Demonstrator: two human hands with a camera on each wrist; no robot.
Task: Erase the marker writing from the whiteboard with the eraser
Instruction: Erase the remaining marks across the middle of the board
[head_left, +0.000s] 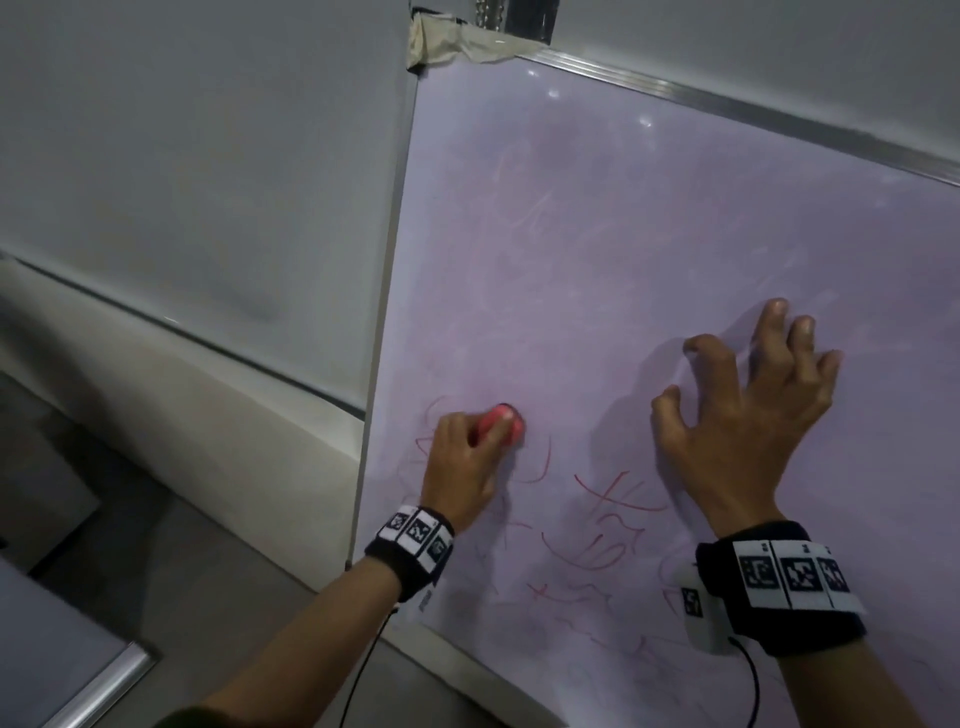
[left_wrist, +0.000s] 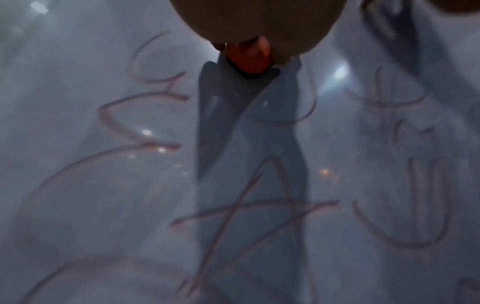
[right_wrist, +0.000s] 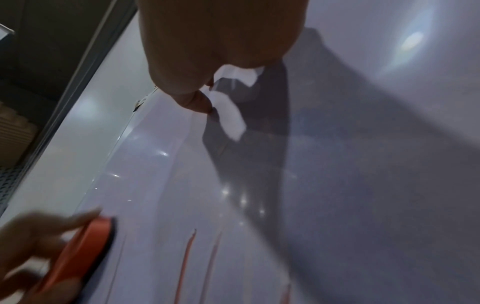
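I'm seeing the red eraser (head_left: 501, 423) pressing flat against the whiteboard (head_left: 623, 249), low on the board near its left frame edge, and the left hand (head_left: 462, 467) is gripping it, fingers curling over its top with the eraser sticking out just past the fingertips. In the left wrist view I'm only getting a sliver of the eraser (left_wrist: 253, 59) under the palm, its dark pad meeting the board surface. Red marker writing (head_left: 618, 514) is sitting just below and to the right of the eraser, more strokes trailing down toward the bottom edge; fainter pink smears are showing above it. The right hand (head_left: 748, 410) is bracing on the board well to the right of the eraser, fingers spread and bent, fingertips (head_left: 777, 307) touching the surface, holding nothing. From the right wrist view I'm catching the eraser (right_wrist: 83, 253) side-on at lower left, blurry, with the left hand (right_wrist: 28, 251) around it and red strokes beside it. Both wrists are wearing black bands with printed markers (head_left: 795, 574). Tape (head_left: 457, 44) is covering the board's top left corner. A grey wall (head_left: 197, 156) is sitting to the left of the board.
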